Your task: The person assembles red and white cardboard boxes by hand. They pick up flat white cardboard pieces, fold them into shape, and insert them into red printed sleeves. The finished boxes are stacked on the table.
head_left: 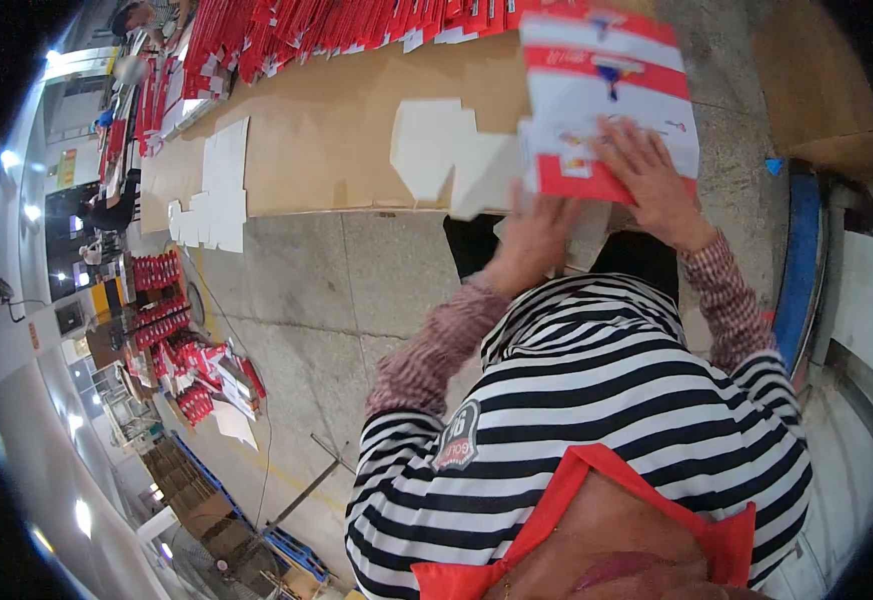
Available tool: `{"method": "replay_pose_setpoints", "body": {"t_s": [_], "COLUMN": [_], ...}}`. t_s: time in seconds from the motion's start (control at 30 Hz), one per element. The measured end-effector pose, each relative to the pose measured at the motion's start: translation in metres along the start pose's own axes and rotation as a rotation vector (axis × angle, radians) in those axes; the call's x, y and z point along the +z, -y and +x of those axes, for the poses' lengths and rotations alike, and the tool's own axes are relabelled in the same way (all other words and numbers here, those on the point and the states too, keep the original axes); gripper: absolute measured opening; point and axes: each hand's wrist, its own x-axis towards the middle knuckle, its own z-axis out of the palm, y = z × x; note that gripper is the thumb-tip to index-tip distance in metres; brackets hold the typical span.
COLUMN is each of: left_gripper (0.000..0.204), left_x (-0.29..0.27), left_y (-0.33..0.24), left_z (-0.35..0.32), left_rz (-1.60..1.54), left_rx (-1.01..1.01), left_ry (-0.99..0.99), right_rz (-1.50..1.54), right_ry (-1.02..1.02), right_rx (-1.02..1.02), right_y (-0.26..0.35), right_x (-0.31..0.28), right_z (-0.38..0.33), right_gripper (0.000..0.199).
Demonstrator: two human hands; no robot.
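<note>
Red-and-white printed cardboard piece point(611, 95) at right end of brown-topped bench point(301, 150). Right hand point(651, 188) spread flat on it; left hand point(534, 238) by its near-left corner, grip unclear. Likely a steadying step; next move seemingly calls for even pressure.

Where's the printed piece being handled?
In the head view, the red-and-white piece is at upper right, with the right hand on its lower part and a white cut-out blank to its left.

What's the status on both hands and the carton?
Right hand on carton. Left hand at its near left corner. White blank just left.
</note>
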Motion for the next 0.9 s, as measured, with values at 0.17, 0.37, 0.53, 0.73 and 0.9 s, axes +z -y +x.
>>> {"method": "replay_pose_setpoints", "body": {"t_s": [0.17, 0.37, 0.53, 0.73, 0.9], "left_gripper": [0.042, 0.036, 0.032, 0.022, 0.059], "left_x": [-0.028, -0.054, -0.043, -0.007, -0.002], "left_y": [0.081, 0.129, 0.163, 0.094, 0.062], "left_z": [-0.038, 0.031, -0.006, -0.051, -0.086], "left_rz": [0.062, -0.424, -0.8, -0.201, 0.231], "left_rx": [0.105, -0.07, -0.279, -0.543, -0.139], "left_ry": [-0.048, 0.566, 0.162, -0.22, -0.167], "right_rz": [0.235, 0.021, -0.144, 0.379, 0.393], "right_ry": [-0.144, -0.286, -0.032, 0.061, 0.081], "right_rx": [-0.04, -0.071, -0.059, -0.125, -0.415], "right_y": [-0.023, -0.014, -0.002, -0.001, 0.05], "right_x": [0.01, 0.016, 0.032, 0.056, 0.068], "right_z": [-0.007, -0.004, -0.006, 0.023, 0.08], "right_gripper": [0.075, 0.071, 0.059, 0.048, 0.045]}}
